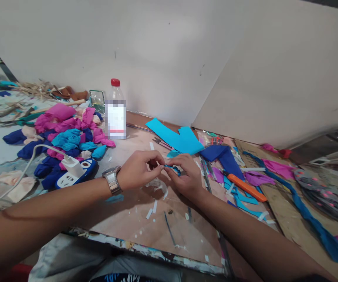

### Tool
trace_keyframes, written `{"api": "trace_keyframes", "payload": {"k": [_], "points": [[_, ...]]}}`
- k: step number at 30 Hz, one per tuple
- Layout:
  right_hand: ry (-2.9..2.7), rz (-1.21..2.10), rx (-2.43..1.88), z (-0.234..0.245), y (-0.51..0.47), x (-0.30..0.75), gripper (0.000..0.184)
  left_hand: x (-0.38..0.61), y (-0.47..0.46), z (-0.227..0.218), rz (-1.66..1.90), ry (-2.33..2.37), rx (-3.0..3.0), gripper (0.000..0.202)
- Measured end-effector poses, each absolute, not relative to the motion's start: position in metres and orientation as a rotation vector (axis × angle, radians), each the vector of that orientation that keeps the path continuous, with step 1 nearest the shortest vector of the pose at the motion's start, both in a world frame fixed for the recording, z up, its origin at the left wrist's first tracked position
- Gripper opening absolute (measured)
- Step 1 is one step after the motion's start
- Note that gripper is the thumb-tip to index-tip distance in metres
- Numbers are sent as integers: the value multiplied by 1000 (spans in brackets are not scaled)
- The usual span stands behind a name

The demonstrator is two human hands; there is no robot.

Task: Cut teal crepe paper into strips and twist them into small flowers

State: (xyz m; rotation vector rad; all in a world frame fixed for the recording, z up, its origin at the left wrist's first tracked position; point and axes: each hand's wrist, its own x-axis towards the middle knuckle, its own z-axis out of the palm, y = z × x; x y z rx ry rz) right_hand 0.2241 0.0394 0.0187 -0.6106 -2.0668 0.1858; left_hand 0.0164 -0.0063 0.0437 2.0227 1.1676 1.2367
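Note:
My left hand (pixel 141 169), with a metal watch on its wrist, and my right hand (pixel 186 176) meet above the middle of the brown work board (pixel 128 219). Both pinch a small blue paper piece (pixel 172 169) between their fingertips. The fingers of each hand are curled and pressed together. A clear scrap of tape or plastic (pixel 159 185) lies on the board just under the hands.
A pile of pink and blue crepe paper pieces (pixel 66 133) lies at the left, with a power strip and white charger (pixel 75 170). A red-capped bottle (pixel 115 111) stands behind. Blue sheets (pixel 175 139), an orange cutter (pixel 247 188) and paper strips lie to the right.

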Motion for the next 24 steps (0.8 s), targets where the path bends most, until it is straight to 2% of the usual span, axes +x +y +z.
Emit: {"api": "trace_keyframes", "payload": {"k": [7, 17, 24], "points": [[-2082, 155, -615, 20, 40, 225, 3, 16, -5, 40, 1210, 1184, 1987, 10], [-2083, 164, -615, 23, 37, 224, 7, 17, -5, 38, 1174, 1166, 2018, 14], [-2088, 197, -634, 20, 40, 225, 8, 20, -14, 57, 1399, 1137, 2349, 15]]}}
